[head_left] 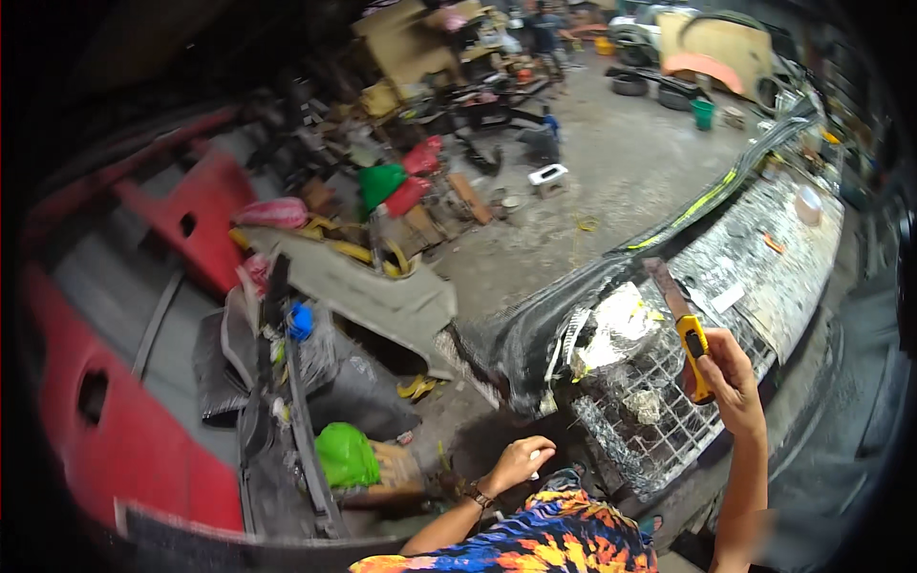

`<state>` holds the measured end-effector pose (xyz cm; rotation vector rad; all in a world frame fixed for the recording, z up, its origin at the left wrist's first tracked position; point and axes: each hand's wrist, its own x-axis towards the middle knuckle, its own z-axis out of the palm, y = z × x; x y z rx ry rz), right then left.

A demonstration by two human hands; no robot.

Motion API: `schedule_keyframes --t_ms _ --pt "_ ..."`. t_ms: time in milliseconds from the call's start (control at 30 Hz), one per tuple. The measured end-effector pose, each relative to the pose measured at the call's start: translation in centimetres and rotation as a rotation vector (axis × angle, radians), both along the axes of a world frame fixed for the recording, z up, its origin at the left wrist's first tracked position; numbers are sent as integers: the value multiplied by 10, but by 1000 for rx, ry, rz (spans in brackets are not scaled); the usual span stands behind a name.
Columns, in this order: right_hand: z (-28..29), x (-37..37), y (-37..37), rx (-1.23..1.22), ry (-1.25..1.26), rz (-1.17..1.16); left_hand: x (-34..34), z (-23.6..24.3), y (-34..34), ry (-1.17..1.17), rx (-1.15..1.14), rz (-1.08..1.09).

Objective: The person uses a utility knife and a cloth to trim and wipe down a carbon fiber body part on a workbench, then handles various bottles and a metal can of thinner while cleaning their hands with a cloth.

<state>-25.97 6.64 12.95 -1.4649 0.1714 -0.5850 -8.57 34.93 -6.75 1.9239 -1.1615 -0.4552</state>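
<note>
My right hand is raised and gripping the yellow handle of a putty knife, whose flat rusty blade points up and left. The blade hovers over a black car bumper lying across the work area, its surface patched with pale filler and a grille mesh. Lower down, my left hand is closed around a small white object near the bumper's near end, a watch on its wrist. My lap, in a bright patterned cloth, fills the lower edge.
To the left lie red body panels, a grey trim piece, black strips and a green plastic bag. Scrap, boxes, tyres, a green bucket and a small white stool stand on the concrete floor behind.
</note>
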Motion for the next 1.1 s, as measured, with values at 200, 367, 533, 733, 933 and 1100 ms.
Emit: schedule_keyframes --t_ms 200,367,533,733,933,1100 --pt "6 14 -18 -65 26 330 -65 60 43 210 -52 705" --pt "19 58 3 -109 -5 545 -55 134 35 91 -528 813" --pt "16 98 13 -229 -48 651 -13 193 15 55 -503 787" --pt "18 124 20 -548 -165 635 20 206 -6 244 -586 745" --pt "22 142 14 -755 -296 619 37 202 0 317 -650 654" --pt "31 156 9 -975 -394 575 37 204 7 411 -621 657"
